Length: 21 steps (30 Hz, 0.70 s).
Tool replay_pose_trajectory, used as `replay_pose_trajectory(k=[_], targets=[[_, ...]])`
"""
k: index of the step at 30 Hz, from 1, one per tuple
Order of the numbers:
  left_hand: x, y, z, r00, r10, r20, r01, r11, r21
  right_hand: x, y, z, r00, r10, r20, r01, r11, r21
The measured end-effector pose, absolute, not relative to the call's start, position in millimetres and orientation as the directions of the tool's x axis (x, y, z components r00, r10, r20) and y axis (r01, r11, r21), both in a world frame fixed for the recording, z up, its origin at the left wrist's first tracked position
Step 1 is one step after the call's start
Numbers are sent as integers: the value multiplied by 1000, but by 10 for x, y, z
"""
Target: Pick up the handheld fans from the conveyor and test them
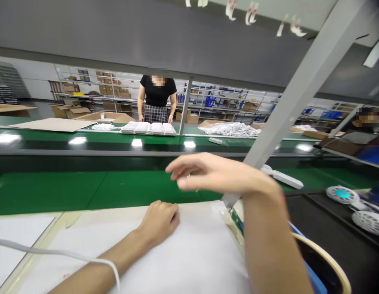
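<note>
My left hand (161, 220) rests on the white sheet (204, 245) of the near table, its fingers curled in a loose fist. I see nothing in it. A white cable (69, 256) passes over the left forearm. Raised above the green conveyor belt (128, 188), my right hand (213, 173) is bent at the wrist and points left. Its fingers are bent, with the thumb apart from them and nothing visible in between. Just behind the right wrist stands a slanted grey post (287, 94).
Across the belt a person (157, 96) stands at white trays (148, 128), near a heap of white parts (232, 129). White fans (342, 194) lie on a black surface at right, beyond a round-rimmed container (325, 253). A grey panel (140, 32) hangs overhead.
</note>
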State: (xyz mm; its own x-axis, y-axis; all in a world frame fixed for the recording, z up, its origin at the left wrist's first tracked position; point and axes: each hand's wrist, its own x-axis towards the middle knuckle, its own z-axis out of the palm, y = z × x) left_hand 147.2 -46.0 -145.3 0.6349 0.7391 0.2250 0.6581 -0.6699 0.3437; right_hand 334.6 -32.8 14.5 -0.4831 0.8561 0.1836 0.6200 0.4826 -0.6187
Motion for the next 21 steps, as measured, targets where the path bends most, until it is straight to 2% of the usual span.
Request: replay_pose_trajectory(k=[2, 3, 4, 5, 9, 14, 18, 21], targets=[[1475, -465, -1450, 639, 734, 229, 645, -674, 361, 3308, -126, 41, -199, 980, 10, 843, 176, -508], [1478, -465, -1449, 638, 734, 232, 638, -673, 374, 3286, -10, -43, 37, 995, -87, 915, -69, -397], [1482, -464, -1448, 635, 735, 235, 630, -670, 392, 3265, 108, -146, 157, 979, -127, 919, -192, -344], [1485, -461, -1446, 629, 739, 239, 623, -664, 414, 3244, 220, -264, 210, 966, -153, 911, -250, -328], [1489, -427, -1442, 558, 789, 255, 590, -594, 547, 3141, 516, -762, 258, 933, -250, 866, -338, -368], [1469, -303, -1486, 348, 905, 245, 481, -396, 782, 2945, 618, -1065, 259, 943, -210, 800, -331, -500], [1450, -181, -1547, 142, 971, 192, 264, -224, 938, 2858, 653, -1023, 252, 946, -204, 698, -323, -639], [1437, -98, -1533, 44, 995, 88, 54, -91, 994, 2785, 603, -950, 185, 955, -233, 589, -297, -751]])
